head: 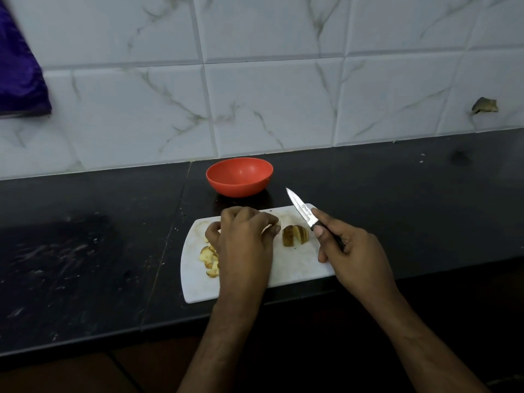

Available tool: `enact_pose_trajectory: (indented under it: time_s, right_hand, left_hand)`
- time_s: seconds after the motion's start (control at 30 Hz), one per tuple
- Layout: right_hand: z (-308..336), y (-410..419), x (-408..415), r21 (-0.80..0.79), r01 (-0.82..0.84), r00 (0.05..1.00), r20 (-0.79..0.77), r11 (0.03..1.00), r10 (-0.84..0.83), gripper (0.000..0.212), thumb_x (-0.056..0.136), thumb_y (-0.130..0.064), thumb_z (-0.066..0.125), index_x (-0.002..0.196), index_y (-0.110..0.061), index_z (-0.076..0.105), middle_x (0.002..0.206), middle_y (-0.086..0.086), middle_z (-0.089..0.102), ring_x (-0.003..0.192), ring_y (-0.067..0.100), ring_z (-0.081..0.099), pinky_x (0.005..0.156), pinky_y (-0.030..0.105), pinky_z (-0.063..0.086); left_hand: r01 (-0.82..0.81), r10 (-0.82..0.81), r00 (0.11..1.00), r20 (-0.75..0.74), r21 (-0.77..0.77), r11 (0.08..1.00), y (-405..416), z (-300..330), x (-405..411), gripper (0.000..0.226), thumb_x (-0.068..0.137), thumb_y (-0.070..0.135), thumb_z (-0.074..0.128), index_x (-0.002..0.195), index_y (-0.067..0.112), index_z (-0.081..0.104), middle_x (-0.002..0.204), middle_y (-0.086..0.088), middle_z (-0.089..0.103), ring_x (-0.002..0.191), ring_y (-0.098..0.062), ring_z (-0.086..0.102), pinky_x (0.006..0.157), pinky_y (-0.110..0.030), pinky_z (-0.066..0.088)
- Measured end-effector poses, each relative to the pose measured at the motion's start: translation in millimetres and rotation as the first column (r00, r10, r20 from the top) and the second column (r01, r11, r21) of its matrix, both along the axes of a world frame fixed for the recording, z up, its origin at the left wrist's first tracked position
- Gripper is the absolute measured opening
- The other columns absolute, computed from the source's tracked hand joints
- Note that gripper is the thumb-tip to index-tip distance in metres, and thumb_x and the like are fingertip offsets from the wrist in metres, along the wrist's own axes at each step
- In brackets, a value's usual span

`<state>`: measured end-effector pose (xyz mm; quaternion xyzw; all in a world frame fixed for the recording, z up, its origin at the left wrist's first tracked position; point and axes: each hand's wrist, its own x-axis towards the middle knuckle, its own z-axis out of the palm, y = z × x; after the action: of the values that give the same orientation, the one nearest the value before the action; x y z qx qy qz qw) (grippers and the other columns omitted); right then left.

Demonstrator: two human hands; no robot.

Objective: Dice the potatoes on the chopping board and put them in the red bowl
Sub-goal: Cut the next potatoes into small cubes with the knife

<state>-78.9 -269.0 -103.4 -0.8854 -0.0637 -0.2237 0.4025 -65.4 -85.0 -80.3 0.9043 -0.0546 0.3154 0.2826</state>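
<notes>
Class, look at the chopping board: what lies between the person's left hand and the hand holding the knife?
In the head view, a sliced potato piece lies on the white chopping board, between the left hand and the right hand, which grips the knife.

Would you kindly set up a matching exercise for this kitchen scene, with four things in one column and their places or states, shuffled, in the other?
Things:
1. bowl
2. knife
3. sliced potato
4. diced pieces

Places or states:
A. on the board's left side, beside the left hand
B. held in the right hand, tip raised
C. empty, on the counter behind the board
D. on the board, between the two hands

Pairs: 1-C, 2-B, 3-D, 4-A
</notes>
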Motion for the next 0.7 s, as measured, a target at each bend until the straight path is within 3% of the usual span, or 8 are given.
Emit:
enact_pose_trajectory:
  time_s: [0.1,0.23,0.43,0.6,0.7]
  right_hand:
    - [2.3,-0.8,-1.7,0.043,-0.048,0.999,0.002,0.998,0.048,0.034,0.098,-0.048,0.052,0.131,-0.054,0.055,0.067,-0.011,0.068,0.065,0.003,0.063,0.061,0.024,0.05]
    - [7.7,-7.2,-7.3,0.158,-0.209,0.976,-0.024,0.965,0.216,0.033,0.097,-0.043,0.055,0.129,-0.047,0.061,0.065,0.0,0.065,0.066,0.016,0.061,0.068,0.031,0.049]
    - [10.7,-14.3,-10.7,0.324,-0.263,0.961,0.008,0.909,0.275,0.033,0.099,-0.025,0.056,0.13,-0.034,0.064,0.061,0.005,0.059,0.055,0.004,0.047,0.059,0.016,0.04]
    - [12.6,-11.5,-15.0,0.247,-0.227,0.971,-0.012,0.942,0.237,0.035,0.099,-0.025,0.056,0.133,-0.033,0.062,0.063,0.003,0.062,0.059,0.001,0.053,0.064,0.012,0.043]
    - [10.9,-9.0,-18.8,0.161,-0.178,0.983,-0.026,0.971,0.184,0.034,0.098,-0.034,0.057,0.131,-0.041,0.062,0.066,0.001,0.065,0.064,0.01,0.061,0.068,0.025,0.051]
  left_hand:
    - [0.094,-0.086,0.992,-0.088,0.092,0.991,1.0,-4.6,-9.2,0.016,0.094,0.041,0.065,0.107,0.037,0.073,0.106,0.019,0.063,0.12,-0.006,0.038,0.099,-0.033,0.015]
    - [0.125,-0.097,0.97,-0.224,0.113,0.986,1.5,-7.9,-13.5,0.02,0.094,0.044,0.063,0.111,0.038,0.071,0.11,0.019,0.065,0.124,-0.01,0.036,0.105,-0.041,0.02]
    - [0.179,-0.178,0.949,-0.26,-0.018,0.984,7.9,-10.7,-14.1,0.02,0.088,0.051,0.068,0.103,0.039,0.076,0.111,0.023,0.064,0.123,-0.007,0.033,0.098,-0.035,0.014]
    - [0.188,-0.194,0.944,-0.268,-0.047,0.981,9.9,-11.6,-13.7,0.017,0.088,0.047,0.07,0.103,0.04,0.076,0.11,0.024,0.065,0.124,-0.005,0.032,0.099,-0.034,0.012]
    - [0.198,-0.22,0.935,-0.279,-0.104,0.975,11.7,-10.8,-14.1,0.017,0.086,0.042,0.074,0.103,0.04,0.072,0.108,0.025,0.063,0.126,-0.003,0.035,0.104,-0.037,0.014]
